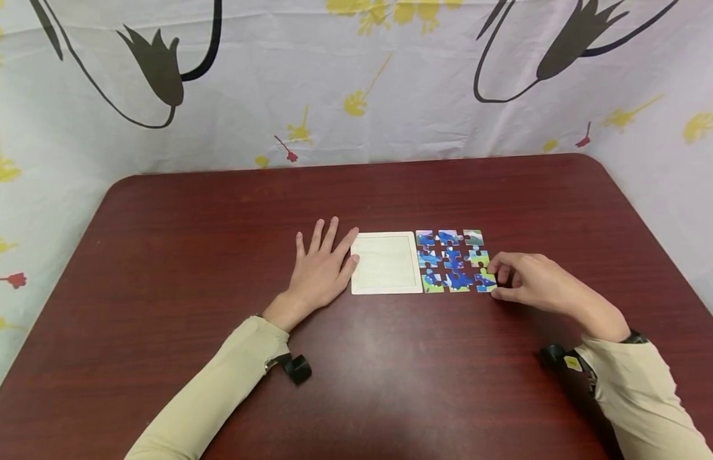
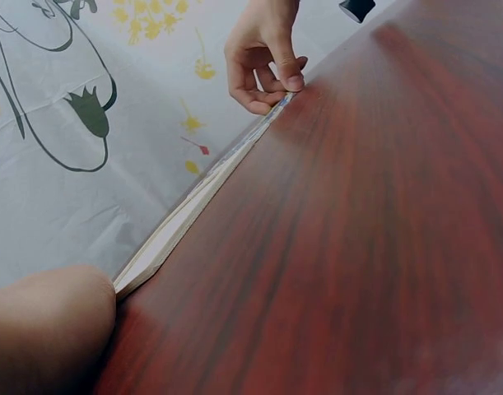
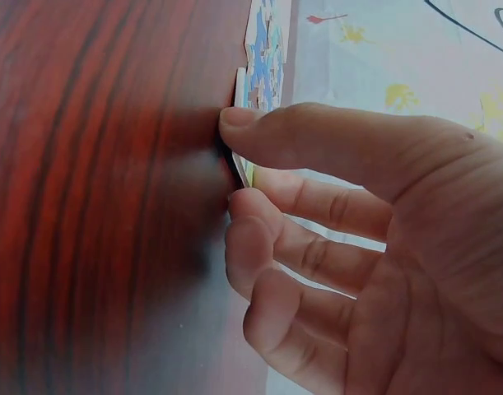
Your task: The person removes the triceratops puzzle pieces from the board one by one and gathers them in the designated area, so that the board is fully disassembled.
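My left hand point(image 1: 319, 271) lies flat with its fingers spread, thumb and index fingertip at the left edge of a pale wooden puzzle tray point(image 1: 385, 263). Nothing lies inside the tray's square border. Right beside it, several blue and green jigsaw pieces point(image 1: 449, 237) sit in loose rows with small gaps. At their near right corner my right hand point(image 1: 531, 280) pinches a jigsaw piece point(image 1: 483, 282) between thumb and fingers. In the right wrist view this piece point(image 3: 242, 170) shows edge-on, slightly raised from the tabletop at the thumb side, partly hidden by the fingers.
A dark red wooden table point(image 1: 368, 383) with rounded far corners carries everything. Behind and at both sides hangs a white cloth point(image 1: 230, 128) with flower prints. Each sleeve cuff has a strap with a small black camera point(image 1: 298, 369).
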`<state>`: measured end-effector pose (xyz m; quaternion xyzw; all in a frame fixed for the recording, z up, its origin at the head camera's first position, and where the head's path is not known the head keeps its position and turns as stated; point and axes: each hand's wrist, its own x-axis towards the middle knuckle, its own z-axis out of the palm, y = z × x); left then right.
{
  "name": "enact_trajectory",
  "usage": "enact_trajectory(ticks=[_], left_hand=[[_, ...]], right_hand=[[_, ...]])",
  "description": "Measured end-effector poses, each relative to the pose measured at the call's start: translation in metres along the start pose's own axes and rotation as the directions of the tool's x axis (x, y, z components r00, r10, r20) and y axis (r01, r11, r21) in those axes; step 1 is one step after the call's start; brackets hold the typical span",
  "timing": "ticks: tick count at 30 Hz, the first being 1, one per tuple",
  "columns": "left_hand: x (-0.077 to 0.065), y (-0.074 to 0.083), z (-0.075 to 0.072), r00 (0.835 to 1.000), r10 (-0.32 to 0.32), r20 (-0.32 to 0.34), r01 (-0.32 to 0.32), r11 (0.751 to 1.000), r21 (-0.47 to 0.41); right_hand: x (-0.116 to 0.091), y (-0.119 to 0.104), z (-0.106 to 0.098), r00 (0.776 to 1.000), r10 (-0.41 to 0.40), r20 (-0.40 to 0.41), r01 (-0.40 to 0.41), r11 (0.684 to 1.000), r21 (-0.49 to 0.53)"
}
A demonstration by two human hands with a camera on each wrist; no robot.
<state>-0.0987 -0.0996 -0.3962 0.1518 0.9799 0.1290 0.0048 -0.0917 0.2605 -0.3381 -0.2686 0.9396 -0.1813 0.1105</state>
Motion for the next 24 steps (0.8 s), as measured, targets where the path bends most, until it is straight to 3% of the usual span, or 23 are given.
enact_trajectory(ticks=[13,24], left_hand=[[-0.01,-0.02,0.0,1.0,-0.027,0.004,0.027,0.999,-0.03],[-0.01,-0.024,0.004,0.998,-0.045,-0.04,0.042,0.996,-0.073]], right_hand=[[0.017,-0.009,0.008,0.999,-0.011,-0.034,0.011,1.0,0.002],[0.021,-0.006,-0.001,0.997,0.002,-0.072,-0.002,1.0,0.0]])
